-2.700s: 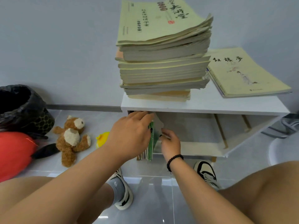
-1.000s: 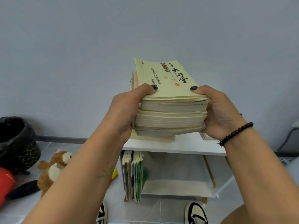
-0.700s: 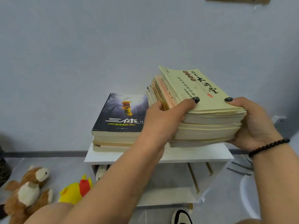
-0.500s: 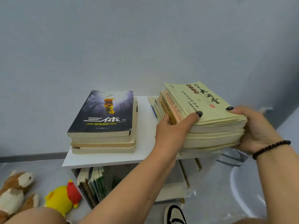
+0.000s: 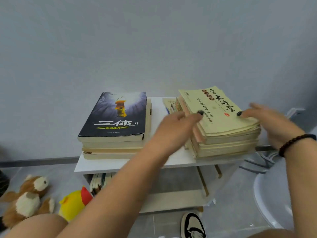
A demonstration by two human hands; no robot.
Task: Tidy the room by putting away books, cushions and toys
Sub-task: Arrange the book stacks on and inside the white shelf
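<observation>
- Shelf unit (image 5: 120,164) first: white top against the grey wall, and it now carries two piles where a moment ago there was one tall tower.
- Yellow stack (image 5: 223,134), the half I lifted off, is down on the right end of the top, over a thin book lying flat there; its covers are fanned and slightly skewed, and its right edge sits close to the end of the top.
- Dark-covered pile (image 5: 113,124), the lower half of the old tower, sits on the left end, well apart from the yellow stack, bare white top between them.
- That split means, I'd say, the books are now in loads small enough to file into the lower shelf, where upright books (image 5: 98,182) already stand at the left.
- Left hand (image 5: 176,127): blurred, reaching across from the left, thumb over the top cover, palm against the stack's left side. I can't tell whether it grips or is letting go.
- Right hand (image 5: 267,122): blurred too, fingers spread, thumb tip touching the cover's right edge; it reads as loosened, not clamped.
- Toys untouched: brown plush (image 5: 25,201) and yellow duck (image 5: 73,202) lie on the floor left of the unit.
- Next, I reckon: square the skewed stack before moving anything.
</observation>
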